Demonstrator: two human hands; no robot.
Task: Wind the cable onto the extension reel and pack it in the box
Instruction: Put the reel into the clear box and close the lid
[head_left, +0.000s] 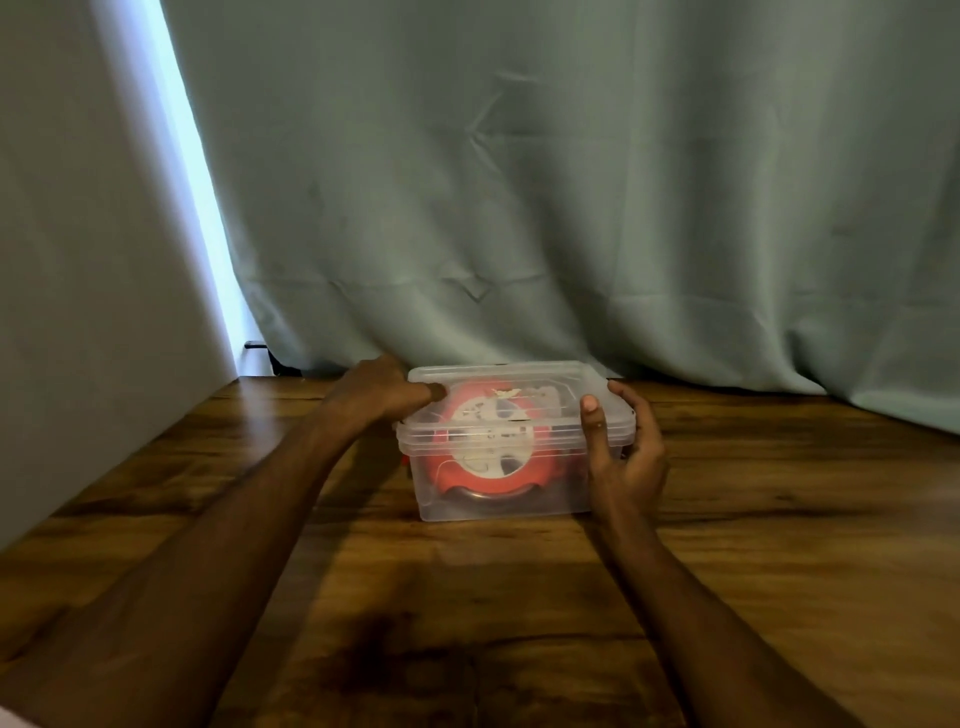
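Sitting inside the clear box (511, 493) on the wooden table (779, 519), the orange reel (483, 457) is seen under the lid (498, 371). The lid is pressed by the left hand (382, 389), fingers curled over its edge, and gripped at the corner by the right hand (626, 457). If one side is pushed harder, the lid could be left unsnapped.

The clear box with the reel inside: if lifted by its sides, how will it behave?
The box looks thin and smooth, so probably slippery and a little flexible. The reel nearly fills it, so it is likely heavy for its size and unlikely to tip.
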